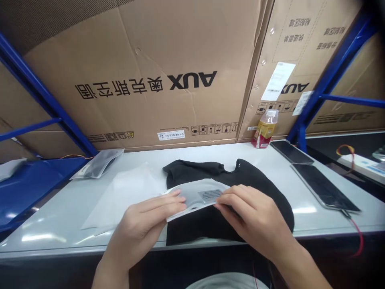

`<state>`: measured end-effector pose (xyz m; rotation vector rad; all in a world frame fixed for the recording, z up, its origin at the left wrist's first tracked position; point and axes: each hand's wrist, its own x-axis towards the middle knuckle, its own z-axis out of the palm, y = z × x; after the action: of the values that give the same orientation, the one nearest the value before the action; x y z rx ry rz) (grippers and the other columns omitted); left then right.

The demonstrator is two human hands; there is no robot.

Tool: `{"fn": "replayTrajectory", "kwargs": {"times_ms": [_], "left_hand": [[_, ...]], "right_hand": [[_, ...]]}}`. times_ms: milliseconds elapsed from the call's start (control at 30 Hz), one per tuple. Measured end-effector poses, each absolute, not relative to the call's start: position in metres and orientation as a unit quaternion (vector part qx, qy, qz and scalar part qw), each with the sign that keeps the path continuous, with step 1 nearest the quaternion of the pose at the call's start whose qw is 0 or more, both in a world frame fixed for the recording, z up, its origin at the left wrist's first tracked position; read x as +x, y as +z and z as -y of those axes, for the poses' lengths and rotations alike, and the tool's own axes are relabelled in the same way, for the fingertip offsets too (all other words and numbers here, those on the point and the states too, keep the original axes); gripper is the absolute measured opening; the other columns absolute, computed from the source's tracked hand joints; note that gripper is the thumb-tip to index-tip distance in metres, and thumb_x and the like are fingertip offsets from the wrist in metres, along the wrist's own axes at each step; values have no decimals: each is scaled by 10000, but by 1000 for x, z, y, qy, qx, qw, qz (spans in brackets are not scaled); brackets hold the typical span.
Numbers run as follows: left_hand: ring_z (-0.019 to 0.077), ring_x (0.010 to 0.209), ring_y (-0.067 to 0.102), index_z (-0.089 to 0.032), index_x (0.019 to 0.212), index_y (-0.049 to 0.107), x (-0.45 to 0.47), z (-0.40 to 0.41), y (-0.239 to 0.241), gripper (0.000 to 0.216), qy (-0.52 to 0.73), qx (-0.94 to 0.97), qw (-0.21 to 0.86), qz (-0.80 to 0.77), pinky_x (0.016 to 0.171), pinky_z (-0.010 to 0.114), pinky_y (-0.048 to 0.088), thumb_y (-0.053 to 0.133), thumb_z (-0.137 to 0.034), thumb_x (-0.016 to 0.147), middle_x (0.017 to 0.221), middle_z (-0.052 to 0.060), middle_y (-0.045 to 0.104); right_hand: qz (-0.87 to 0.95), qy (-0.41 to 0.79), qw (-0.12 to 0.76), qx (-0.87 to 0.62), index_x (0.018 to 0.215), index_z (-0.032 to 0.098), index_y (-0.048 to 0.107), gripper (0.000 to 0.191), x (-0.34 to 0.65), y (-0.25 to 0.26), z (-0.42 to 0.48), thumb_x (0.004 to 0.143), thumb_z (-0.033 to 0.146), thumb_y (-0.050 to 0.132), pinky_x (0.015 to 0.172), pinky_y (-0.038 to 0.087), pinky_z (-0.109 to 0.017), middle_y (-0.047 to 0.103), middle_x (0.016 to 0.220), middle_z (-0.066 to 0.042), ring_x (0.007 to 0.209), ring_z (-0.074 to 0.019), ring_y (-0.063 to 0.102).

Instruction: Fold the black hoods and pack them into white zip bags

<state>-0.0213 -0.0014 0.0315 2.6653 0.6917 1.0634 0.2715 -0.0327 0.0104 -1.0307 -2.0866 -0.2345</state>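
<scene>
My left hand [147, 224] and my right hand [252, 216] both pinch a frosted plastic bag [200, 196] with a small printed label, the left at its left edge and the right at its right edge. The bag lies over a folded black garment [228, 176] that rests on the white table [75, 200] near its front edge. Part of the garment is hidden under the bag and my hands.
Several clear empty bags [120, 196] lie left of the garment, a packed grey bag [98, 164] further back left. A small bottle [264, 129] stands at the back right, beside two dark flat devices [323, 186]. Large cardboard boxes [156, 72] and blue rack posts [327, 76] stand behind.
</scene>
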Motion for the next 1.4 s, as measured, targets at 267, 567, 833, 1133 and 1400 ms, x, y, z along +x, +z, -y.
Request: {"fn": "replayTrajectory", "kwargs": {"times_ms": [267,567,833,1133,1400], "left_hand": [[221,1254,719,-297,1257,761,-51,-9,28,423,286,904,153,-278,1106,351,582,498,-59,1026,1272,-5,784],[268,1322,668,-239,1229,740,27,24,26,405,242,825,61,-507,1108,457,573,378,-216,1050,1389,59,723],[371,1559,372,-110,1625,390,72,3,-49,553,205,850,-13,-486,1239,662,343,388,-285,1100,1655,187,430],[423,1552,367,-126,1665,291,59,8,-41,775,171,884,-41,-433,1221,652,373,518,-549,1056,1676,207,391],[334,1265,702,-173,1400,635,24,10,11,359,138,940,-134,-280,1029,495,607,508,-149,1065,1416,101,704]], "right_hand": [[820,-57,326,-467,1005,242,633,54,321,-1,34,1032,196,628,749,472,-344,706,940,-2,821,-173,628],[809,62,318,-490,1142,218,688,237,272,5,34,1081,267,464,1008,576,-429,703,1315,-95,1230,-245,648],[816,44,192,-544,1603,82,434,567,229,-41,10,1050,163,341,1254,375,-592,424,1669,-126,1569,-320,366],[757,72,144,-633,1602,178,463,540,264,-39,15,1096,312,331,1244,315,-677,423,1660,-83,1570,-338,353],[741,130,172,-636,1613,200,447,548,296,-41,21,1113,373,307,1276,272,-665,412,1668,-53,1589,-323,292]]}}
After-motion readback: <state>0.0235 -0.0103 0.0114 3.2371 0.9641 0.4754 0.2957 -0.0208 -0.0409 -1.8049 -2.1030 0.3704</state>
